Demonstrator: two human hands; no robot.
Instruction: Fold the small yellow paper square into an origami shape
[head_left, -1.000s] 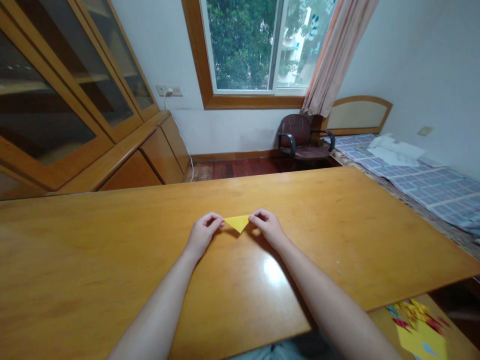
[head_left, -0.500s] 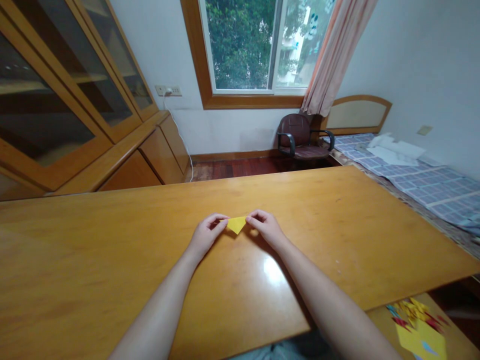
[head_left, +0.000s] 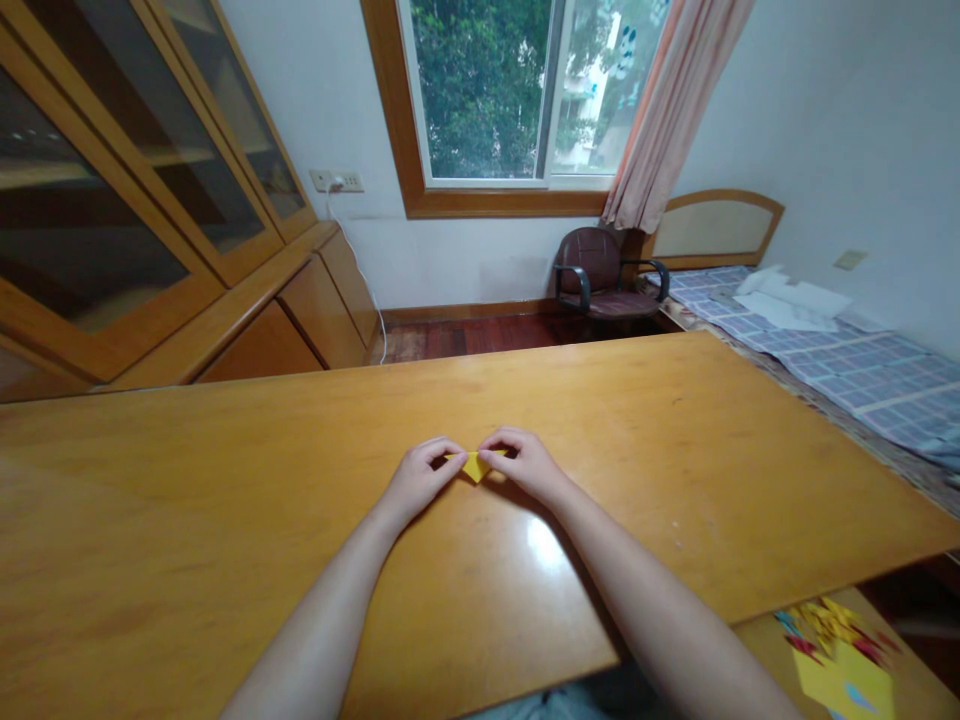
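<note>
A small piece of folded yellow paper (head_left: 475,468) is held just over the wooden table (head_left: 225,520), its point toward me. My left hand (head_left: 426,474) pinches its upper left side between thumb and fingers. On the other side, my right hand (head_left: 521,462) pinches the upper right part the same way. Both thumbs lie on the near face, close together along the top edge. Fingers cover much of the paper, so its full outline is hidden.
At the lower right, a lower surface holds yellow sheets (head_left: 844,675) and several small folded coloured pieces (head_left: 825,620). Beyond the table stand an armchair (head_left: 600,265), a bed (head_left: 847,350) and a glass-door cabinet (head_left: 150,200).
Both hands have moved closer together along the paper's top edge and slightly toward me. Less of the yellow paper shows between them.
</note>
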